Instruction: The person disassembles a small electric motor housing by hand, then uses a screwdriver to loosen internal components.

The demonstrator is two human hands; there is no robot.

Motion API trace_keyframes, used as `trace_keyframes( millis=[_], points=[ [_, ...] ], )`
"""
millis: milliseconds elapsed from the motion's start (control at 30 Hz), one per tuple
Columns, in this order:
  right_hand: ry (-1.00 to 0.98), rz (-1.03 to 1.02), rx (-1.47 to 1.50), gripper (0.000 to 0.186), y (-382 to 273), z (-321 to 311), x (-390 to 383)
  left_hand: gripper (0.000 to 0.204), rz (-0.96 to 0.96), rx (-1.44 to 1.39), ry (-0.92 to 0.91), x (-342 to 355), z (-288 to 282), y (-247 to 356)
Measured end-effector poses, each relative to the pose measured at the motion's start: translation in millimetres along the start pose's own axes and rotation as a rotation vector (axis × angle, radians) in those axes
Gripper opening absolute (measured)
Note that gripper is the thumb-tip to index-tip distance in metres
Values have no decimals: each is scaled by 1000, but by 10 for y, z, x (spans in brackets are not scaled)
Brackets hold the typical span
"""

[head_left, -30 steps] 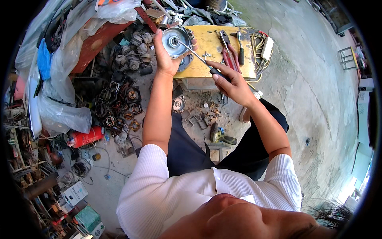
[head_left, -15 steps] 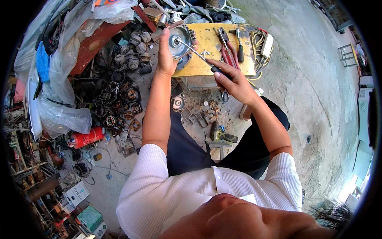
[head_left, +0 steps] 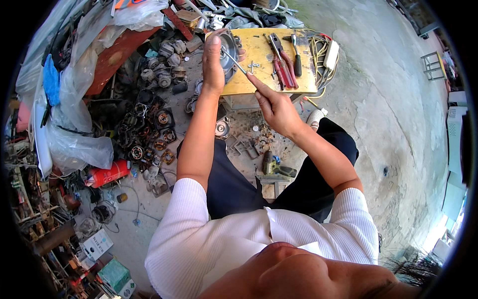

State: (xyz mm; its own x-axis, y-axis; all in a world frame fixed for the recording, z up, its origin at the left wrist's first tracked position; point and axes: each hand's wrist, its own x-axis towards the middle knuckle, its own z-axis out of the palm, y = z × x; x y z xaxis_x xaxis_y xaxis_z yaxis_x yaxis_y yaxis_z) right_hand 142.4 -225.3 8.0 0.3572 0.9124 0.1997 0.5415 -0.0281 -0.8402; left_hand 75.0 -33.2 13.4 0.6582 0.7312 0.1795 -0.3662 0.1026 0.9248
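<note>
Both hands' fingers held something: left hand [head_left: 214, 66], a metal cover [head_left: 227, 63]; right hand [head_left: 278, 108], a screwdriver [head_left: 235, 61]. A white box [head_left: 96, 241] bore dark print [head_left: 102, 246].

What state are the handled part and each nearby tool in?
Metal housing: held in left grip, dished face partly showing.
Screwdriver: held in right grip, shaft reaching over the housing; tip contact unclear.
Red-handled pliers: lying on yellow table, unheld.
Black-handled tool: lying beside the pliers, unheld.
Cordless drill: set down, unheld.
</note>
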Motion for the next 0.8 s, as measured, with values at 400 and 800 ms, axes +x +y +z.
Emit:
trace_keyframes(
  millis=[400, 800],
  points=[
    [-351, 487, 1124, 51, -9, -183, 22, 71, -110, -147, 11, -32, 13, 59],
    [-385, 394, 776, 50, -27, -422, 65, 73, -147, -368, 67, 25, -184, 121]
  ],
)
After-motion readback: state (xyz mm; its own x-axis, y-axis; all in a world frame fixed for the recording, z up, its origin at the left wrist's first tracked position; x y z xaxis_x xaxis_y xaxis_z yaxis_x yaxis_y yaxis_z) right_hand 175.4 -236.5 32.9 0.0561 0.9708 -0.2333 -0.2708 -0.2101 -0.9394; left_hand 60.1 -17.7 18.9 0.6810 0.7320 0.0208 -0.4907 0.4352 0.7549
